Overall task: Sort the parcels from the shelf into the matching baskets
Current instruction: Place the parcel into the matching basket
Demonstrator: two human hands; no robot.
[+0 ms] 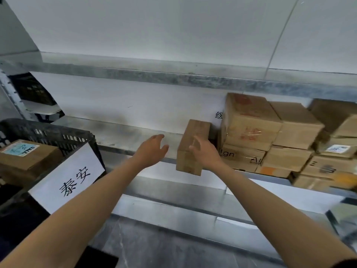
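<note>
A narrow brown cardboard parcel (187, 159) lies on the metal shelf (133, 132), its near end sticking out over the shelf's front edge. My right hand (205, 151) holds it from the right, thumb on its top face, with the fingers down its far side mostly hidden. My left hand (152, 147) hovers open just left of the parcel, fingers spread, a small gap away from it. At the left stands a black plastic basket (58, 132) with a white paper sign (67, 178) bearing two handwritten characters. Inside it lies a parcel with a blue label (25, 157).
Several stacked cardboard boxes (251, 124) fill the right half of the shelf, right against the narrow parcel. An upper shelf board (173, 78) runs overhead. Below the shelf are a lower metal ledge (173, 207) and grey floor.
</note>
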